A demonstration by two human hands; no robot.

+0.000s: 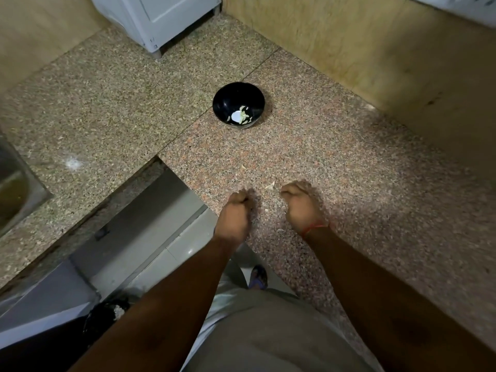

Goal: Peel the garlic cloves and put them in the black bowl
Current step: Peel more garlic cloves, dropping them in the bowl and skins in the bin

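A black bowl (238, 105) stands on the speckled granite counter (335, 162), far from my hands, with pale garlic pieces (243, 116) lying in its bottom. My left hand (234, 213) is curled into a fist near the counter's front edge. My right hand (302, 204) is also curled, a red thread around its wrist. The fingers face away, so anything inside either fist is hidden. Small scraps of garlic skin (270, 185) lie on the counter between and beyond my hands.
A steel sink (13, 189) sits at the far left. A white appliance (161, 20) stands at the back of the counter. A beige wall (375, 49) runs along the right. The counter edge drops to the floor at lower left.
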